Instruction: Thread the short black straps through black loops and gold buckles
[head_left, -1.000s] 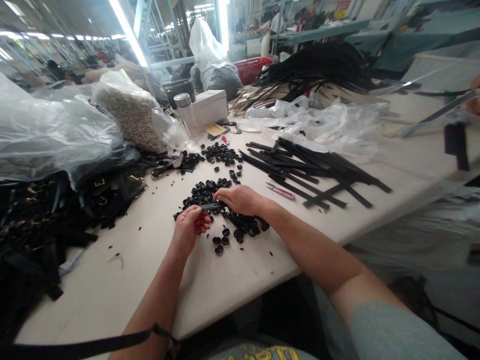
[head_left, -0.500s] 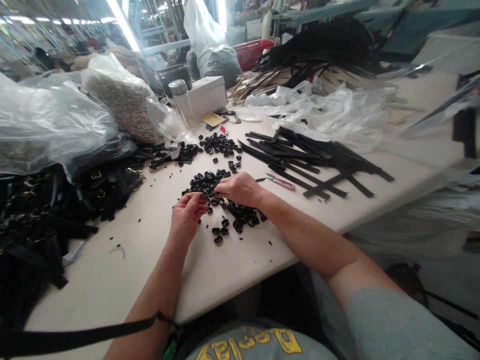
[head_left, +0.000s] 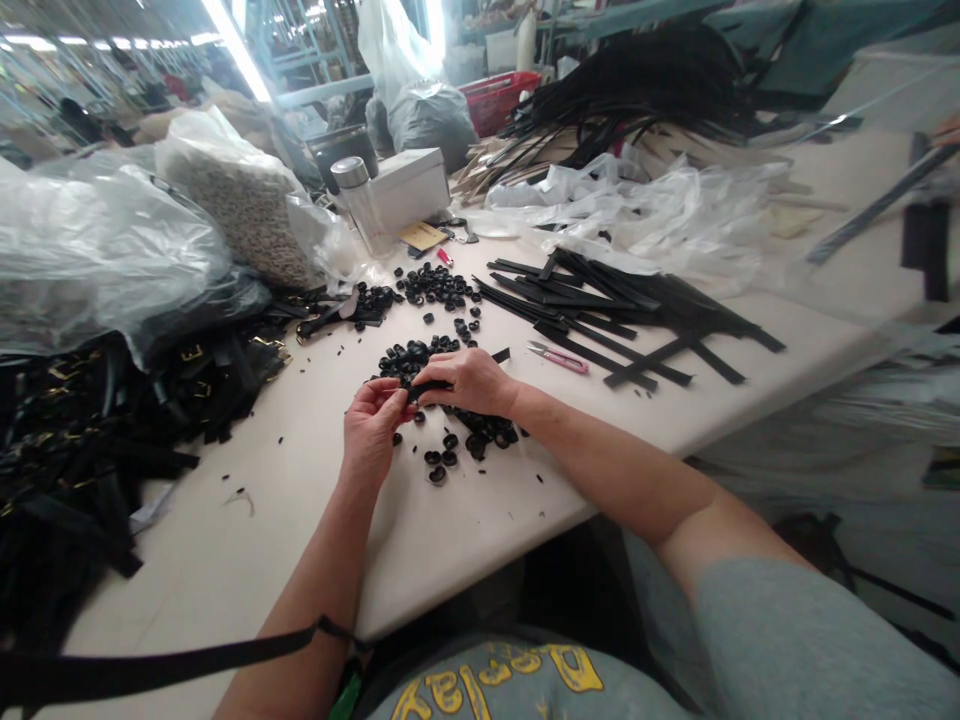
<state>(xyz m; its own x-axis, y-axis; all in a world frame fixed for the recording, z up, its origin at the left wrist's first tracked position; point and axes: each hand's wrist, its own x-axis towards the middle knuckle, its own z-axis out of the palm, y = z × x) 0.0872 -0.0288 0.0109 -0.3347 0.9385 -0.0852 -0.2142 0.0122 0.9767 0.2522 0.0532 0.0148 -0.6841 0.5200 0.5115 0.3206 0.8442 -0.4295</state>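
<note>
My left hand (head_left: 373, 425) and my right hand (head_left: 466, 382) meet over a pile of small black loops (head_left: 480, 430) on the pale table (head_left: 465, 540). Both pinch a short black strap (head_left: 430, 388) held between them; its far end sticks out past my right hand. The fingers of both hands are closed on it. More black loops (head_left: 439, 285) lie scattered further back.
Pink snips (head_left: 559, 358) lie right of my hands, beside a spread of long black straps (head_left: 622, 315). A heap of buckled black straps (head_left: 112, 420) fills the left side. Plastic bags (head_left: 105, 250), a white box (head_left: 409, 188) and a metal-capped bottle (head_left: 358, 205) stand behind.
My hands have drawn closer together on the strap and lifted it slightly off the pile; the strap's far end now shows beyond my right hand. The camera has tilted down a little.
</note>
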